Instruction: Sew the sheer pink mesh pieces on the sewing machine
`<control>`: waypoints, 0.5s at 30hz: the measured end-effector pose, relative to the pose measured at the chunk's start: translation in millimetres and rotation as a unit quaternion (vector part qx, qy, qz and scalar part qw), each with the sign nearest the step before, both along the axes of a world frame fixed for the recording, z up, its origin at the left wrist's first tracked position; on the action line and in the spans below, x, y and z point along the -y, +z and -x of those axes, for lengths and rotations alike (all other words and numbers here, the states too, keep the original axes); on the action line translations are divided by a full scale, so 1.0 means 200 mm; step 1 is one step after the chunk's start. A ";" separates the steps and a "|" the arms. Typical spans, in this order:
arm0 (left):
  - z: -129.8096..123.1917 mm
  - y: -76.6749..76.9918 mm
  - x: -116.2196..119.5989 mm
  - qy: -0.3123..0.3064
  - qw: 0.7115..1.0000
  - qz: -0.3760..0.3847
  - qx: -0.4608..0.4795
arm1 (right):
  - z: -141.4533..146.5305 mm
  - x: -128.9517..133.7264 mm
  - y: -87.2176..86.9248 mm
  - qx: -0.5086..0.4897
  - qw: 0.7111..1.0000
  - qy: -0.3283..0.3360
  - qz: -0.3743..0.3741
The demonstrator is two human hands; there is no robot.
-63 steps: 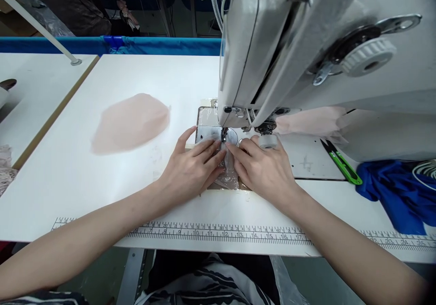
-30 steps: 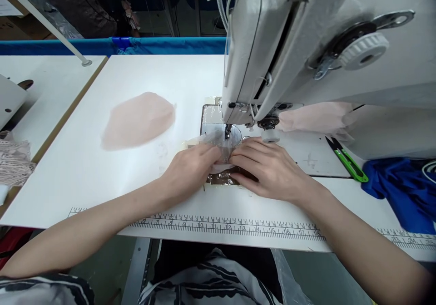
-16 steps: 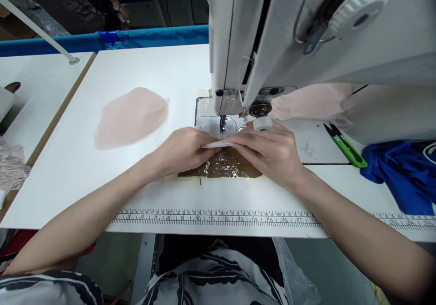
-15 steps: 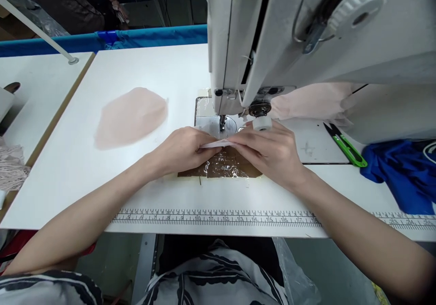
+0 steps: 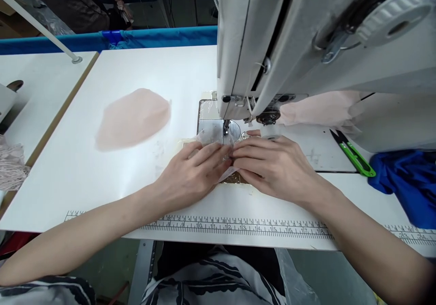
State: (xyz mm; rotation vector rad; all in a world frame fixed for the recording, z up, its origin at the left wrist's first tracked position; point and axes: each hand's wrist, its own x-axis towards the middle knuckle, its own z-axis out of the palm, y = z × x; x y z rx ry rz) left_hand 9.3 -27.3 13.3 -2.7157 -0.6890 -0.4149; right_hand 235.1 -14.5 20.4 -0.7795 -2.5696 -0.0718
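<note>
A small piece of sheer pale fabric (image 5: 227,173) lies under the fingers of both hands, its far edge at the presser foot (image 5: 226,127) of a white sewing machine (image 5: 238,46). My left hand (image 5: 192,171) is palm down on the fabric's left part, fingers bent and close together, tips near the needle area. From the right, my right hand (image 5: 275,166) presses the fabric with closed fingers, its tips almost meeting the left ones. Whether the fingers pinch the fabric or only press it is partly hidden.
Sheer pink fabric (image 5: 134,120) lies flat on the left. More pink fabric (image 5: 316,109) is under the machine arm. Green thread snips (image 5: 356,156) and blue cloth (image 5: 405,178) sit at the right. A printed ruler (image 5: 238,225) runs along the front edge. Another person's hand (image 5: 121,7) shows behind.
Both hands have turned palm down and flattened. The pale fabric, earlier held up edge-on between the fingers, now lies spread near the presser foot. The view has shifted slightly.
</note>
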 end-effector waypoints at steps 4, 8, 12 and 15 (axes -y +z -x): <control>0.02 -0.01 0.01 -0.002 0.999 0.042 -0.017 | 0.00 0.00 -0.01 0.001 1.000 -0.004 0.005; 0.03 -0.02 0.00 0.003 0.998 0.062 -0.008 | 0.00 0.00 -0.01 -0.003 1.000 -0.006 0.007; 0.03 -0.01 -0.01 0.006 0.997 0.072 -0.007 | 0.00 0.01 -0.01 -0.008 1.000 -0.009 0.011; 0.03 -0.02 -0.03 0.011 0.998 0.068 -0.001 | 0.00 0.00 -0.01 -0.009 1.000 -0.014 0.009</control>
